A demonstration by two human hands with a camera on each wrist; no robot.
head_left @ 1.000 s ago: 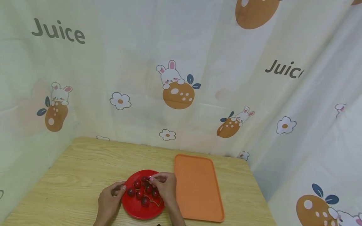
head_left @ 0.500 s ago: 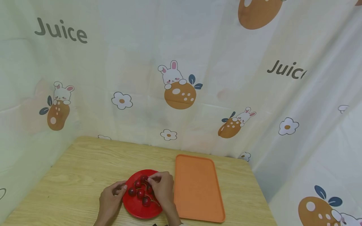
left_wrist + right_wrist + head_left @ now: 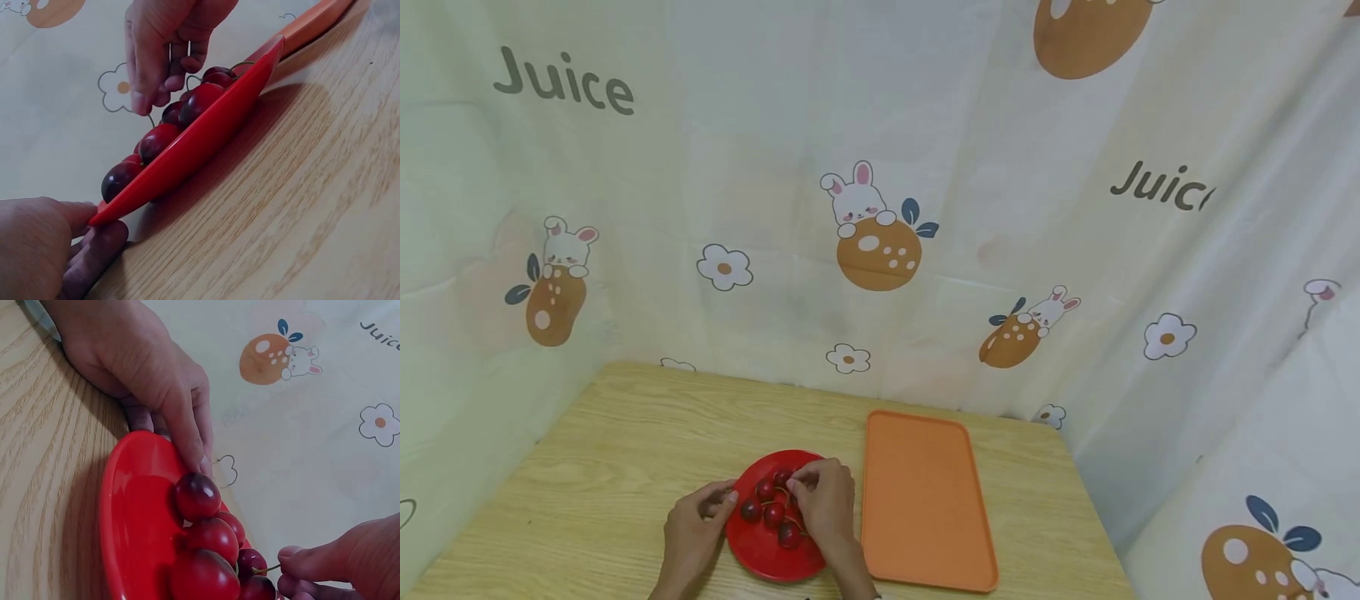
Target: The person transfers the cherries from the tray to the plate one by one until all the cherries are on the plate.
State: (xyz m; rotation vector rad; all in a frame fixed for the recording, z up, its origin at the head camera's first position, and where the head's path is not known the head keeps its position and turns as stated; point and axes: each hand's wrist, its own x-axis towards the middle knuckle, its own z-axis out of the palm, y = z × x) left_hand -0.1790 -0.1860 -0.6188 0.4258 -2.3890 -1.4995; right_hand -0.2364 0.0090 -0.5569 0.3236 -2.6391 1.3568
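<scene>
Dark red cherries (image 3: 773, 514) with thin stems are heaped on a round red plate (image 3: 767, 564). At the plate's left rim, my left hand (image 3: 692, 529) pinches the edge, thumb on top and fingers beneath, as the left wrist view shows. Over the right part of the plate is my right hand (image 3: 832, 510), hiding some of the cherries. In the right wrist view its thumb and forefinger pinch a green stem (image 3: 269, 569), which leads to a dark cherry (image 3: 250, 561) among the others.
To the right of the plate, an orange rectangular tray (image 3: 925, 500) lies on the wood-grain table (image 3: 647, 450). A pale curtain (image 3: 760, 167) printed with rabbits, fruit and flowers surrounds the table at the back and sides.
My right hand has shifted a little left and inward over the cherries, away from the tray side. My left hand keeps its hold on the plate rim.
</scene>
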